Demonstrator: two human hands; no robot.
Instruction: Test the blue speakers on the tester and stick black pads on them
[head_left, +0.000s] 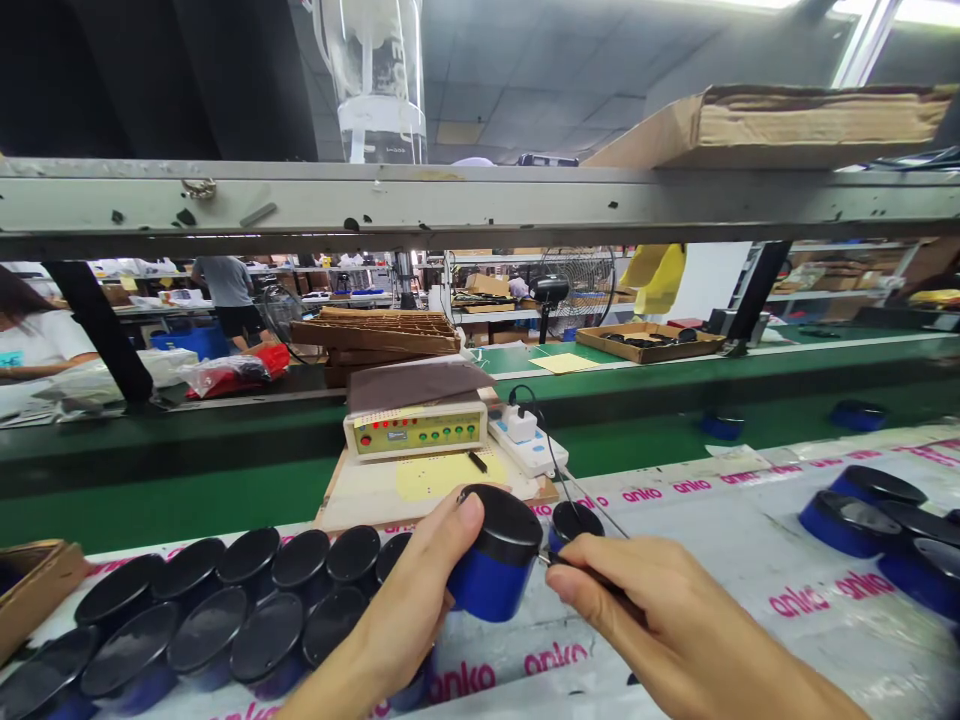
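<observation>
Pink-lettered sheeting (739, 535) spreads beneath the left hand (420, 580) and right hand (652, 600), with rows of matching canisters (266, 640) left of them. Between them, the left holds a tilted blue-and-black canister (493, 570); the right grips a slim dark tool (616, 592), tip against its side. Probably light, stiff and slick, the canister seems best clasped around its wall.

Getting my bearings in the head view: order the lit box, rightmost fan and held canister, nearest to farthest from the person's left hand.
1. Held canister, in the left hand.
2. Lit box, just beyond the hand.
3. Rightmost fan, background, right of centre.
</observation>
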